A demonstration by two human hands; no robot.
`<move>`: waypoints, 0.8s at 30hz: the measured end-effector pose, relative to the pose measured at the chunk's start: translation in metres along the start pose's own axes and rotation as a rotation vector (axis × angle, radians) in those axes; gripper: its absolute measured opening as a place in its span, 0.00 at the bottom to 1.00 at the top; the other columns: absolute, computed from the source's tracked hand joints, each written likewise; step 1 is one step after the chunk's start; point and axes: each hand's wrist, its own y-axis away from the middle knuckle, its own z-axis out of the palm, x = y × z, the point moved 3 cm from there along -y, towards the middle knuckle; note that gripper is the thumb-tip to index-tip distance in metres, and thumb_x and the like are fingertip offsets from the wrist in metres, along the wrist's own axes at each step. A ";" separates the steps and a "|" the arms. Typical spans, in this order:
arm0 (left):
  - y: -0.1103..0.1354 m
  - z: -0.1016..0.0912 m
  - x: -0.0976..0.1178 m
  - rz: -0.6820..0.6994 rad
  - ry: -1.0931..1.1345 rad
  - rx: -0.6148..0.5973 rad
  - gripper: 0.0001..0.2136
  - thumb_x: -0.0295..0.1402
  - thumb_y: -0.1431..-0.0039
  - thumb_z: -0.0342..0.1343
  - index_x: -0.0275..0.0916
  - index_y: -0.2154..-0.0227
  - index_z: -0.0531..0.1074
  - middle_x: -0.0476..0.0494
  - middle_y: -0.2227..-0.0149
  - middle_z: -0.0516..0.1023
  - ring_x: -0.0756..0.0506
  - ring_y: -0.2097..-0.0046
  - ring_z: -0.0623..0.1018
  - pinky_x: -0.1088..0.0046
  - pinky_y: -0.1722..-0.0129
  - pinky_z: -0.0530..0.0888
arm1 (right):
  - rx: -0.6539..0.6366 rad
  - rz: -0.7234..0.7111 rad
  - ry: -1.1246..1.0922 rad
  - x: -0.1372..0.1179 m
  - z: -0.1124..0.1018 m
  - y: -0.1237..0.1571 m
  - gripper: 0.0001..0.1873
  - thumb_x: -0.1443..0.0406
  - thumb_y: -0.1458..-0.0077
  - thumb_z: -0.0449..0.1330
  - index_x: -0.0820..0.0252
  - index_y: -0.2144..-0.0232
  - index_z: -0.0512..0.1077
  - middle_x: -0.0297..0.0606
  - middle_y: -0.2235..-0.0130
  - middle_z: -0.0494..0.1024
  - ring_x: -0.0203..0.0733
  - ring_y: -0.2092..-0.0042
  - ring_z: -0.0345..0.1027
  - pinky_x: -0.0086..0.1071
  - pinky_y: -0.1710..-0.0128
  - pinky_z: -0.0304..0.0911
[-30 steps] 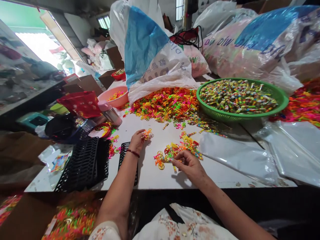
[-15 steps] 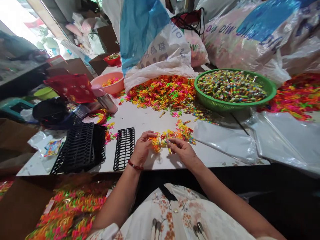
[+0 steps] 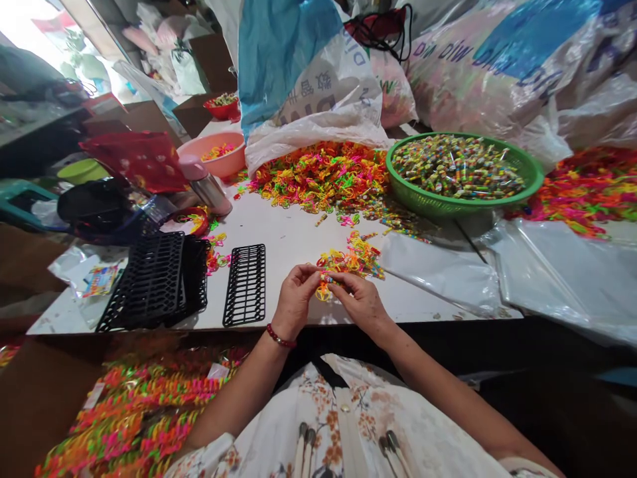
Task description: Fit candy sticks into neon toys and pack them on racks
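Tabletop [image 3: 279, 222]: smooth, dull white, scuffed along front edge. Just off dial centre, coloured loops [image 3: 343, 261]: plastic-looking, smooth. 8 o'clock, slatted tray [image 3: 245, 285]: black plastic, slight sheen. 2 o'clock, basket [image 3: 462, 206]: green plastic, perforated wall, semi-gloss. 3 o'clock, flat bags [image 3: 572, 279]: clear film, glossy, wrinkled. 12 o'clock, sack [image 3: 283, 60]: creased plastic, shiny. 10 o'clock, flask [image 3: 212, 192]: metallic body. 6 o'clock, shirt [image 3: 368, 425]: matt printed cloth.

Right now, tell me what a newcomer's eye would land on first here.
Probably the heap of orange, pink and green plastic pieces on the white table, in front of a blue-and-white sack. Right of it sits a green basket full of multicoloured tubes. Nearer, the left hand and right hand meet over small bright pieces.
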 end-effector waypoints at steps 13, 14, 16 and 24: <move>-0.009 -0.003 -0.011 -0.125 0.180 0.120 0.15 0.34 0.58 0.68 0.34 0.72 0.68 0.52 0.75 0.72 0.54 0.73 0.72 0.79 0.71 0.68 | 0.082 0.195 -0.222 0.026 0.003 0.008 0.15 0.56 0.47 0.64 0.59 0.61 0.75 0.38 0.63 0.80 0.39 0.66 0.74 0.31 0.65 0.70; -0.008 -0.002 -0.012 -0.104 0.145 0.115 0.16 0.37 0.56 0.67 0.35 0.71 0.67 0.53 0.75 0.71 0.54 0.74 0.71 0.78 0.72 0.67 | 0.085 0.205 -0.228 0.027 0.004 0.007 0.15 0.56 0.47 0.64 0.59 0.61 0.75 0.37 0.63 0.80 0.39 0.66 0.74 0.31 0.65 0.69; -0.007 0.002 -0.013 -0.077 0.068 0.105 0.16 0.41 0.52 0.64 0.37 0.70 0.64 0.55 0.76 0.69 0.54 0.76 0.69 0.78 0.75 0.66 | 0.079 0.218 -0.240 0.028 0.005 0.006 0.16 0.55 0.48 0.64 0.59 0.61 0.75 0.37 0.63 0.80 0.38 0.66 0.74 0.31 0.65 0.69; -0.011 -0.004 -0.020 0.053 -0.306 0.162 0.14 0.45 0.42 0.54 0.40 0.65 0.62 0.55 0.75 0.67 0.53 0.76 0.67 0.79 0.77 0.65 | 0.010 0.279 -0.407 0.027 0.010 0.005 0.16 0.55 0.50 0.66 0.58 0.63 0.75 0.35 0.65 0.79 0.36 0.68 0.73 0.31 0.65 0.69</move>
